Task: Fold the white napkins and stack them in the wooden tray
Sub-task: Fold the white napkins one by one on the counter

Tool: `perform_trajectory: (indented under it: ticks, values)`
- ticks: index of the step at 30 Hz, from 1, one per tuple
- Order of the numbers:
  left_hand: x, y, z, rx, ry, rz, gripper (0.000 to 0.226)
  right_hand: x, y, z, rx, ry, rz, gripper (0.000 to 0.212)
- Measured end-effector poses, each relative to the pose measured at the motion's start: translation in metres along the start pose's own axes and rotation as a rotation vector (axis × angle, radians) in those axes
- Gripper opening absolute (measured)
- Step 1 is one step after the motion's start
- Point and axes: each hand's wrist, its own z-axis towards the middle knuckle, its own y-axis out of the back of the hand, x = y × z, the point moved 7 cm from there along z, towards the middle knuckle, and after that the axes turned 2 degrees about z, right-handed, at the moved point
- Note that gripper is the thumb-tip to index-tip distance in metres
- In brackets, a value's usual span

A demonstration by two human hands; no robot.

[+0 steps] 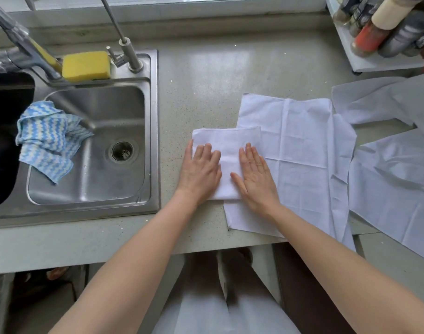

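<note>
Both forearms reach over the counter (206,68), left hand (201,171) and right hand (255,179) fingers flat atop the folded napkin (226,143) right of the sink (155,131), gripping nothing; smooth outward, crease firmly.

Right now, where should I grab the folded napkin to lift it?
Probably pinch the folded napkin by its left edge, coming from the sink side: that edge lies on bare counter, while its right part overlaps the unfolded napkin.

Both hands (226,175) press flat (fingers straight) on folded napkin (228,148).
</note>
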Motion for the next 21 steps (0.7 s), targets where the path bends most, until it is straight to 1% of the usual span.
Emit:
perform_trajectory:
  ticks: [1,2,4,5,7,10,14,18,21]
  values:
    - [0.0,0.002,0.006,-0.022,0.017,-0.026,0.031,-0.002,0.002,0.004,-0.014,-0.019,-0.011,0.065]
    - [0.0,0.001,0.009,-0.023,0.049,-0.096,0.035,-0.005,0.004,0.008,-0.029,-0.031,-0.022,0.064]
    - [-0.001,-0.015,0.005,0.039,0.121,-0.259,0.055,-0.011,0.006,0.015,-0.046,-0.04,-0.041,0.064]
    - [0.0,-0.023,0.002,0.059,0.145,-0.282,0.063,-0.014,0.008,0.021,-0.046,-0.036,-0.054,0.063]
    - [0.002,-0.03,-0.001,0.061,0.157,-0.253,0.07,-0.021,0.014,0.039,-0.052,-0.028,-0.07,0.063]
    - [0.004,-0.029,0.001,0.064,0.159,-0.235,0.071,-0.032,0.027,0.066,-0.067,-0.064,-0.053,0.062]
    - [0.003,-0.029,0.001,0.07,0.16,-0.242,0.07,-0.025,0.029,0.056,-0.119,-0.018,-0.105,0.066]
    - [0.003,-0.028,0.002,0.076,0.164,-0.247,0.07,-0.017,0.017,0.01,-0.064,0.078,-0.138,0.069]
    - [0.003,-0.027,0.002,0.092,0.144,-0.229,0.073,-0.02,0.01,-0.03,0.079,0.138,-0.209,0.07]
